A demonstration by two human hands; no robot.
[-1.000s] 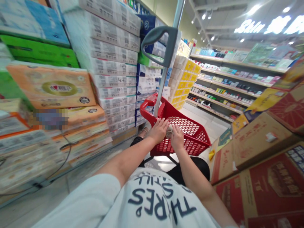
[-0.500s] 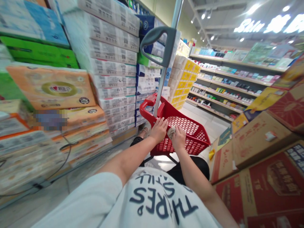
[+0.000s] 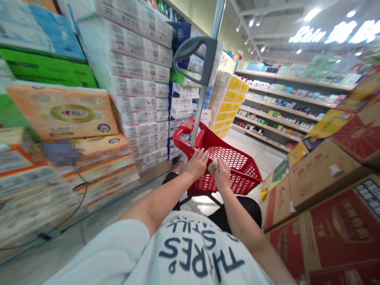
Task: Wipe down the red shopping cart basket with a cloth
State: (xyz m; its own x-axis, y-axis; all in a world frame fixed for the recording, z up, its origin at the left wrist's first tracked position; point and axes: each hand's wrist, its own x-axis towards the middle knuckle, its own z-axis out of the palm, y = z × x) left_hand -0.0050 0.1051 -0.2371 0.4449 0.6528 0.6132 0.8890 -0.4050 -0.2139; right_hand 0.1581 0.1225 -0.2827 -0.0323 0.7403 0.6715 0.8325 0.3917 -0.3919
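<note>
A red plastic shopping basket (image 3: 237,158) with honeycomb holes stands tilted in front of me. My left hand (image 3: 197,163) is closed over its near rim, close to the metal pole. In my right hand (image 3: 222,174) is a crumpled greyish-beige cloth (image 3: 213,166), pinched and held against the basket's near side, just right of my left hand. The basket's pull handle (image 3: 208,59), grey with a loop grip, rises on a silver pole from the left end.
On the left are stacked tissue packs (image 3: 142,87) and orange tissue packs (image 3: 68,113), with a dark cable (image 3: 84,198) hanging near them. Cardboard cartons (image 3: 323,174) are piled at right. Product shelves (image 3: 285,103) stand beyond.
The view has shifted slightly. My right hand and the cloth have moved a little on the near side of the basket. My left hand stays on the rim.
</note>
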